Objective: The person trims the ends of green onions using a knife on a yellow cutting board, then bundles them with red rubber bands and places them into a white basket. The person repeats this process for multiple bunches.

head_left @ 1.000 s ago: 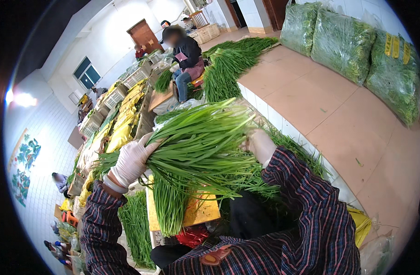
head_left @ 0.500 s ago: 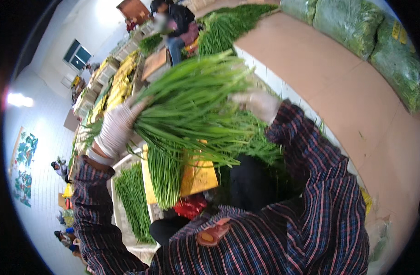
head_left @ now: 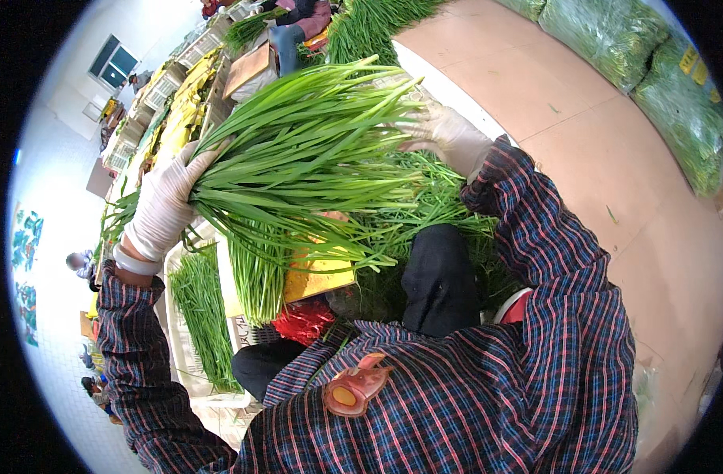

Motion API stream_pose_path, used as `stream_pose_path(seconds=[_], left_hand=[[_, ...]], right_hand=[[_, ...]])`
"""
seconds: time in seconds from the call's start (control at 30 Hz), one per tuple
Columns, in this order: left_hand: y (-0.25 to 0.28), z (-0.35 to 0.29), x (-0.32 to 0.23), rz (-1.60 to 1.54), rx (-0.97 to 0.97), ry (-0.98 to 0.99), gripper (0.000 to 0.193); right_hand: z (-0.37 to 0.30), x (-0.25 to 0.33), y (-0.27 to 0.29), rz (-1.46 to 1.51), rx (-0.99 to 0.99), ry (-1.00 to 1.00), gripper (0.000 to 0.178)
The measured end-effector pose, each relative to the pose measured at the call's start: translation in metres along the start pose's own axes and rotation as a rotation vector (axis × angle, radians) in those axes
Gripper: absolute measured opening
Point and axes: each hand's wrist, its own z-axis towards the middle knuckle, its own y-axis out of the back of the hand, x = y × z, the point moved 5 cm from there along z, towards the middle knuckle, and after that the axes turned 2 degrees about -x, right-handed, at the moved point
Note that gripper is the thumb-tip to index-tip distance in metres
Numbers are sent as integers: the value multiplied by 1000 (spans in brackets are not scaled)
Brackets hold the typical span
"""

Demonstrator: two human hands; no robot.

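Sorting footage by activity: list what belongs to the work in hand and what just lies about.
In hand:
- left hand, gloved
- right hand, gloved
- bundle of green chives, held by both

Lying about:
- chives in the white crate
- yellow sheet
- red bundle
- bagged greens

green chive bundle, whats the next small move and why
Probably square up the green chive bundle: the left hand grips one end, the right hand steadies the other, but loose blades droop below toward the yellow card.
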Motion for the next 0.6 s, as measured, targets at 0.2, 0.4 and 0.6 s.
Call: stream_pose_path(seconds=[0.2,0.4,0.6], left_hand=[[11,-23,12,159,-36,33,61],[21,-76,58,-43,-130,188,69],[31,-112,61,-93,-267,210,75]], right_hand=[[-84,-39,27,-1187,462,-318,20],[-173,43,-86,-1274,307,0,27],[-178,-24,-232,-997,755,-62,19]])
